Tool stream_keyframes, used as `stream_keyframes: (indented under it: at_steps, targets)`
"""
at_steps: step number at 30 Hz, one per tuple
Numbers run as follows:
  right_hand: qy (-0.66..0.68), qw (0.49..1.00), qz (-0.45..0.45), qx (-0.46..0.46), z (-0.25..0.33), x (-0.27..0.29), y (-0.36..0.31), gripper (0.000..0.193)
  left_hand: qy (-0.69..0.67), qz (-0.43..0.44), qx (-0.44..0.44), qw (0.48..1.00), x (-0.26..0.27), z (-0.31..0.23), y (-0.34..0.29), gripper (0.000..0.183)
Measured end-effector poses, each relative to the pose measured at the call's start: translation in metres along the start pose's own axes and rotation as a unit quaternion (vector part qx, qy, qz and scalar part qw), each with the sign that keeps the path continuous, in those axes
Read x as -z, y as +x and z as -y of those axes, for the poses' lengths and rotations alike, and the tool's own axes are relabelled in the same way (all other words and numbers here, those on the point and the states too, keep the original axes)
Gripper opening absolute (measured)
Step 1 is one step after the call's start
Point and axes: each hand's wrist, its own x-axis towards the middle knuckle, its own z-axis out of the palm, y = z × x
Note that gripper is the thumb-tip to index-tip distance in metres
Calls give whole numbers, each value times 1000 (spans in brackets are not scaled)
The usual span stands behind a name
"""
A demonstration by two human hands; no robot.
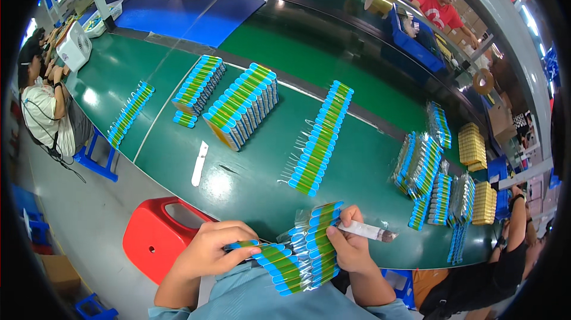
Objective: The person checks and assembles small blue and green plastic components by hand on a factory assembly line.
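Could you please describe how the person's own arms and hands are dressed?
Both hands, the left hand and the right hand, are bare: no gloves, rings or watch show. The forearms are uncovered too, with no sleeves in view at the lower edge.

packets (303,254) | blue-green, clear-wrapped, fanned overlapping row | held at table edge || tube (366,231) | white, dark-tipped, lying sideways
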Motion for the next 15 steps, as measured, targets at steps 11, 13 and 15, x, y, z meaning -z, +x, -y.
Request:
stream_keyframes:
  at_steps: [11,13,15]
  targets:
    - [-479,849,-223,6,29,93,2,21,26,-5,0,1000,-1,-5,-4,12]
    - [-637,735,-221,73,38,90,9,23,24,16,7,1000,-5,-6,0,12]
    - [-767,594,-202,136,49,79,15,26,-15,-9,6,1000,-11,-9,5,13]
